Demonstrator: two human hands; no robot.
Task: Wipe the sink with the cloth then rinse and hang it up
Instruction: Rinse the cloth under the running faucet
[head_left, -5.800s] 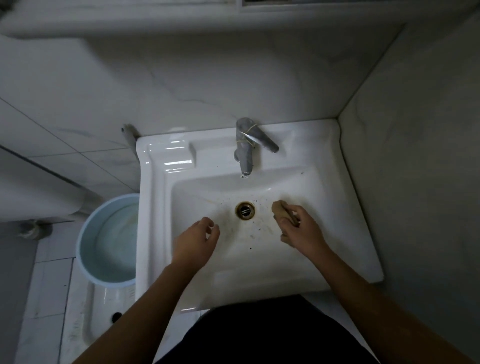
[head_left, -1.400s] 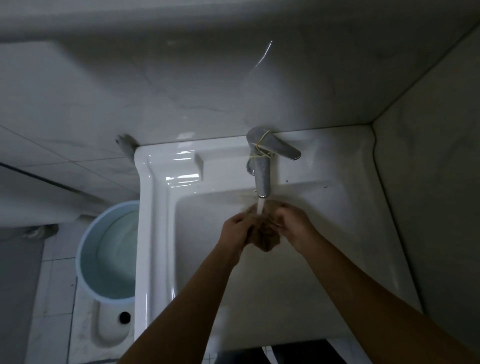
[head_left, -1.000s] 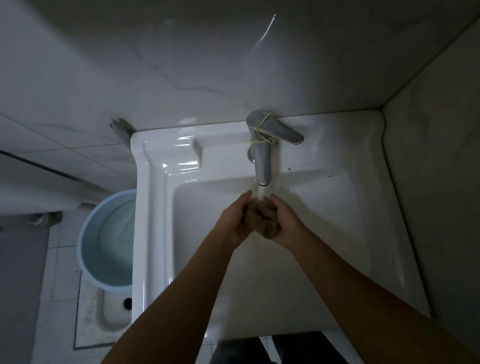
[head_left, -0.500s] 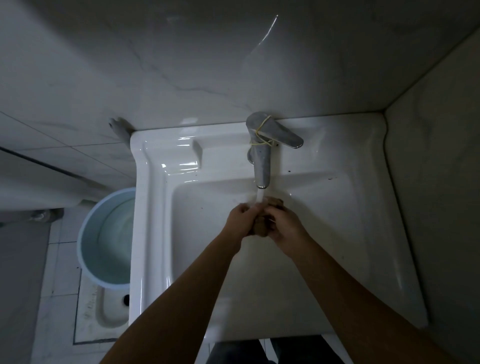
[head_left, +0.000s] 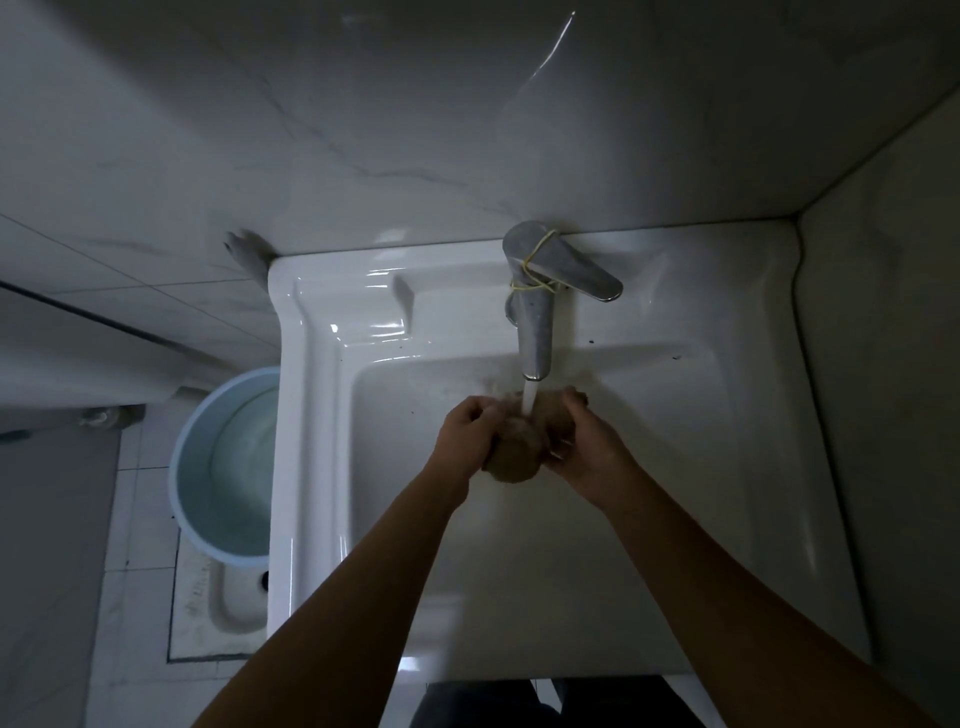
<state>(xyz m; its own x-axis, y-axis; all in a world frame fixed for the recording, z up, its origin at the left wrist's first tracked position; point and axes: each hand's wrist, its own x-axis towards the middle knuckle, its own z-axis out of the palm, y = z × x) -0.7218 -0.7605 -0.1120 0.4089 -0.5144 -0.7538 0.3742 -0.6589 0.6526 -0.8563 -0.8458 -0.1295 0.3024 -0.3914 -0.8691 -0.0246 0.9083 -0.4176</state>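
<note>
Tap: the metal tap is standing at the back rim of the white sink, with a yellow band wound round its body and lever. A thin stream of water is running from its spout.
Cloth: the brown cloth is sitting bunched into a ball directly below the tap's spout, over the basin, and the stream is landing on its top.
Left hand: the left hand is gripping the cloth just left of the tap's stream, fingers curled round it.
Right hand: the right hand is clasping the cloth's other side, right of the stream (its fingertips are partly hidden behind the cloth).
Specks: a few dark specks are lying on the ledge right of the tap.
Bucket: a pale blue bucket is standing on the floor well left of the tap, partly tucked under the sink's left edge.
</note>
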